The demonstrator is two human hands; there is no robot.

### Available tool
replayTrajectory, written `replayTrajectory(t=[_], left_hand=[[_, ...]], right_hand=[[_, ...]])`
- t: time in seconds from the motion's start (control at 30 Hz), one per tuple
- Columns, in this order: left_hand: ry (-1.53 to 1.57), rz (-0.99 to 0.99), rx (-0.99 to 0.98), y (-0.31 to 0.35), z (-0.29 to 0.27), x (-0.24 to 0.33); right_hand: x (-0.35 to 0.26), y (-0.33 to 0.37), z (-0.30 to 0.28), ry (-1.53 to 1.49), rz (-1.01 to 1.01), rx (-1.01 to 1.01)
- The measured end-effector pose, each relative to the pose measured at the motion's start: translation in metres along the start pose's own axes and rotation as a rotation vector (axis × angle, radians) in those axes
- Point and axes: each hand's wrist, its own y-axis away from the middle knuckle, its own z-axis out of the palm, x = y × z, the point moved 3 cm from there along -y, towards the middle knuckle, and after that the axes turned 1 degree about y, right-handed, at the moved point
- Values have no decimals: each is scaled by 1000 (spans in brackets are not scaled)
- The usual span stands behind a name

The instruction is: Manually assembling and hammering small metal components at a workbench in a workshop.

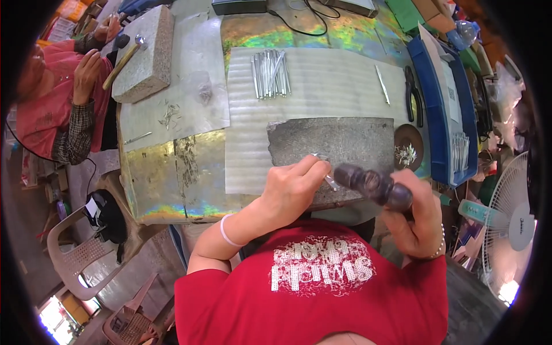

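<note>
My left hand point(296, 187) is closed in a pinch at the near part of a flat grey stone slab point(339, 138). A thin silvery metal piece point(332, 182) shows at its fingertips; most of that piece is hidden. Closed round a dark hammer point(374, 185), my right hand point(417, 215) is just right of the left one. The hammer's head is raised over the slab's near right part, and its handle is mostly hidden by my fingers. A round brown dish point(418, 135) with several small silvery pieces point(406, 155) stands by the slab's right edge.
Beyond the slab, a bundle of silvery rods point(270, 75) lies on white foam sheeting point(328, 69). Black-handled pliers point(412, 95) and a blue tray point(437, 155) are to the right, near a fan point(512, 224). At left, another person sits by a stone block point(146, 57) bearing a hammer point(125, 60).
</note>
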Motion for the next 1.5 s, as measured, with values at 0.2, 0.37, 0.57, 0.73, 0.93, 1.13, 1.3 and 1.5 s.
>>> replayTrajectory(t=[0.2, 0.37, 0.57, 0.73, 0.93, 1.13, 1.3, 1.5], left_hand=[[44, -31, -13, -1, 4, -4], [72, -10, 40, -3, 5, -3], [63, -25, 21, -4, 4, -1], [61, -25, 14, -1, 4, -4], [79, 33, -4, -10, 5, 5], [29, -49, 16, -8, -1, -3], [744, -361, 20, 1, -13, 5], [1558, -583, 91, -8, -23, 13]], right_hand=[[-11, 14, -4, 39, -15, -57], [-12, 15, -4, 155, -66, -69], [-8, 16, 0, 170, -50, -108], [-9, 14, 3, 197, -49, -95], [-31, 67, -30, -637, -208, 370], [-23, 23, -18, 355, 107, 72], [13, 22, -5, 323, 171, 127], [89, 44, 31, 451, 334, 184]])
